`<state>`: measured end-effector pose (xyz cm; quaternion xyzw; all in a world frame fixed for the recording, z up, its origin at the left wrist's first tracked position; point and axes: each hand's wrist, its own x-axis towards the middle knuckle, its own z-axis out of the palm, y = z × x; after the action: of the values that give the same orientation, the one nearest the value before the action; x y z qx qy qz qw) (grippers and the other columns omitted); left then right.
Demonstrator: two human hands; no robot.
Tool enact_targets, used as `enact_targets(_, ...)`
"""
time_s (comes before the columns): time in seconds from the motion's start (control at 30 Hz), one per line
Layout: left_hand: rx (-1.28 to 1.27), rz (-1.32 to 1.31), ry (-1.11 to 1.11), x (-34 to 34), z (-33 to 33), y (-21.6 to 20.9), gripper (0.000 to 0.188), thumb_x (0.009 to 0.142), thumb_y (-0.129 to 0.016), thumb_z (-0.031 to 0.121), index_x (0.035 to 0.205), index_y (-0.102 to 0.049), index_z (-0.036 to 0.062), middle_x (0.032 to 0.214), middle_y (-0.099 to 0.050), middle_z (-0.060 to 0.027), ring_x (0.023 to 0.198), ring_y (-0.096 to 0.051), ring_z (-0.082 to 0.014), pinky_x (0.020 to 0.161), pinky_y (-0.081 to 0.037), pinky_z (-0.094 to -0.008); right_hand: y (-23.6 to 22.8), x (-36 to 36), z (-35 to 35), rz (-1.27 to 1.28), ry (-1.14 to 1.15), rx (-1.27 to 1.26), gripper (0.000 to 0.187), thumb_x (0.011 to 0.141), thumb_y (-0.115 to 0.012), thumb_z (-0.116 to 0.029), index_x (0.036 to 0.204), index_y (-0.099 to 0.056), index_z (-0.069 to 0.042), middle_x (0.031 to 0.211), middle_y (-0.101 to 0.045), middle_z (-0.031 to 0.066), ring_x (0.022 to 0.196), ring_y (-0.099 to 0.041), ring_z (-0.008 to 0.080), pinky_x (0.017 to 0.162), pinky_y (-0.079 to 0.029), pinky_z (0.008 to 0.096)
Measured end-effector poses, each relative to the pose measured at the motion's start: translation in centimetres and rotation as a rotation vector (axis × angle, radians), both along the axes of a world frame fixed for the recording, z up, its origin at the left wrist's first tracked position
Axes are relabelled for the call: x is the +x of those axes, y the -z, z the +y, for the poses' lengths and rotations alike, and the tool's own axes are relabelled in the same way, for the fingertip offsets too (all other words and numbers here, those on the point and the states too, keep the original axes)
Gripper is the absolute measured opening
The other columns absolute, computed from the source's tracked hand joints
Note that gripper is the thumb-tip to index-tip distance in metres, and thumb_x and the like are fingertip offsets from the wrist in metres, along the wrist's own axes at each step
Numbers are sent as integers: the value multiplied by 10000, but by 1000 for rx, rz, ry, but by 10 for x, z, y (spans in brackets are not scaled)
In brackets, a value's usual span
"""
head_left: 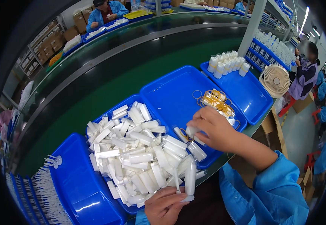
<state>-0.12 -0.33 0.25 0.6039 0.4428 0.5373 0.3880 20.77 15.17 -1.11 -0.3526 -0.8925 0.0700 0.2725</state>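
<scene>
My left hand [163, 207] is closed around the lower end of a white tube in a clear sleeve [190, 176], which stands roughly upright, with a thin white stick-like piece [176, 180] beside it. My right hand [217, 129] pinches a small white piece [192, 130], mostly covered by the fingers; its exact kind cannot be made out. Just below those fingers, a brown rubber band [187, 138] lies near several clear-sleeved white pieces in the middle blue tray [170, 93]. Heaped white sleeved tubes [133, 150] fill the blue tray left of my right hand.
Yellow rubber bands [217, 100] lie in a pile beyond my right hand. Banded bundles of white tubes [227, 63] stand in the far-right tray [245, 95], near a beige fan [276, 80]. Another blue tray [81, 183] sits at left. Behind runs a green conveyor [95, 97]; co-workers sit beyond.
</scene>
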Motion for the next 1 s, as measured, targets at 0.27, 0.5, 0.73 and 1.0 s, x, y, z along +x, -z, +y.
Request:
enact_targets(0.27,15,109,41,2,1,16,104,726,-660,-43,812,-665,16,802,-618,-120,759,-600,-251,697,-477,-309,-24,-12,-23,115,-384,49,352,635,-705,-114,978,-630,-108,1015,-608,29,954,-572,191,753,-394,346)
enact_targets(0.5,-5,88,52,0,-2,17,99,729,-655,-43,807,-666,16,799,-618,-115,759,-599,-252,700,-479,-312,-28,-8,-23,133,-395,52,291,689,-682,-109,976,-644,-135,924,-599,-16,883,-571,157,713,-372,345)
enact_targets(0.73,-12,-6,182,-3,3,13,100,741,-637,-50,810,-668,16,775,-601,-112,713,-579,-246,649,-465,-312,-40,-1,-11,156,-657,-293,218,759,-683,-160,976,-671,-152,829,-505,-3,726,-513,161,655,-362,314)
enact_targets(1.0,235,-26,295,-1,7,32,92,732,-651,-21,814,-669,18,823,-578,-129,692,-568,-241,618,-456,-316,-44,3,-26,290,-737,-845,185,777,-686,-163,919,-631,-59,844,-515,79,805,-547,246,646,-437,327)
